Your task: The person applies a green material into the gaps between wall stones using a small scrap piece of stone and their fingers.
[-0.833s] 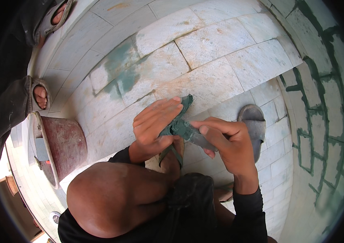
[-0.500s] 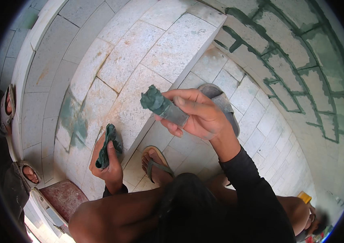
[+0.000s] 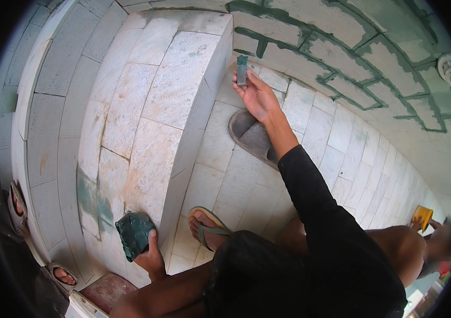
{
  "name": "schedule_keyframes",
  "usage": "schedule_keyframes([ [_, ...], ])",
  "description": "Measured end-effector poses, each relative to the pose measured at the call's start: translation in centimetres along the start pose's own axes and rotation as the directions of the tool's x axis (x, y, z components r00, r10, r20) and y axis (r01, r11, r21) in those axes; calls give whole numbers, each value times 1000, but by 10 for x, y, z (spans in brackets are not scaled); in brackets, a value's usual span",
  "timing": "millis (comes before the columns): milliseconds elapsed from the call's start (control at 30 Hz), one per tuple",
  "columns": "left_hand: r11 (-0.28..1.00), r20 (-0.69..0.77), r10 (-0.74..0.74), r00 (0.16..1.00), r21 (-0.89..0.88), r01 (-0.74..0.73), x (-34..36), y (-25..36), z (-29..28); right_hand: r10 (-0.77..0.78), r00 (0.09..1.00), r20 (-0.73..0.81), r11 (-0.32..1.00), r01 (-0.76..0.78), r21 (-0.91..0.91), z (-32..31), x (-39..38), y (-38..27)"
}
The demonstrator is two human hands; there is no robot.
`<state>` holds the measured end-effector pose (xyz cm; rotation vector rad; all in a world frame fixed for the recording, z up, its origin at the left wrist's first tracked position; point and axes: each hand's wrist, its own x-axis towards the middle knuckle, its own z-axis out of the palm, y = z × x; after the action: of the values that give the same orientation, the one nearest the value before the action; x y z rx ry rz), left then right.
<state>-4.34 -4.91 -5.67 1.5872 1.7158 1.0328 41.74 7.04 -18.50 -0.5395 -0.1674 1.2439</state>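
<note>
The right hand, fingers closed on the grey end of a scraper tipped with green paste, is at the far side near the wall; the scraper looks light and stiff, best pinched at that barer end. At near left, over the step, the left hand cups a green lump, thumb on its edge, fingers hidden; probably soft and smeary, it wants support from beneath.

There is one flat tool, one paste lump, four sandals, one bucket and one yellow object.
</note>
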Motion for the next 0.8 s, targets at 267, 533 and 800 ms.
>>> schedule_keyframes([
  [267,998,4,-58,998,20,58,4,18,13,17,970,-244,949,60,308,-37,39,3],
  [533,999,-14,-13,1000,46,14,5,11,7,18,969,-247,876,103,471,-36,61,12],
  [800,995,-15,-95,995,4,95,4,6,5,-24,954,-298,822,188,537,-26,69,13],
])
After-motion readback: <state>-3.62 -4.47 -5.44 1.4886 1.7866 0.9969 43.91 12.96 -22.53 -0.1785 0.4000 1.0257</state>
